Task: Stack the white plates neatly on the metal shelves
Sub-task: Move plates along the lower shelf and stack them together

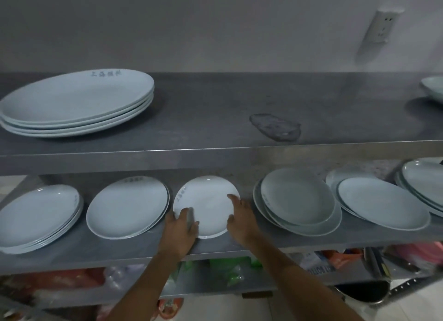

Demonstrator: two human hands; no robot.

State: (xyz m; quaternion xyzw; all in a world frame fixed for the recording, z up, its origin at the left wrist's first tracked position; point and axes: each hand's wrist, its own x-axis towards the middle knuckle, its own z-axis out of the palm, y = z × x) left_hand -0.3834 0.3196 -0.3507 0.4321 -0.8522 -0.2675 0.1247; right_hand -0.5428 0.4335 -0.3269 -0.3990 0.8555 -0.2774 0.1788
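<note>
A grey wall (215,21) backs the metal shelving, whose middle shelf (119,251) carries a row of white plates. At its centre a small white plate (206,205) is held between both hands. The left hand (182,229) clasps the near-left rim, thumb on top, and the right hand (241,221) pinches the near-right rim, forefinger and thumb laid over it; the fingers beneath are hidden. Just left of the left hand sits a round stack (127,205) — just right of the right hand, an untidy pile (297,198). Above the grip and off to the left, an oval stack (76,100) rests on the top shelf (215,109).
</note>
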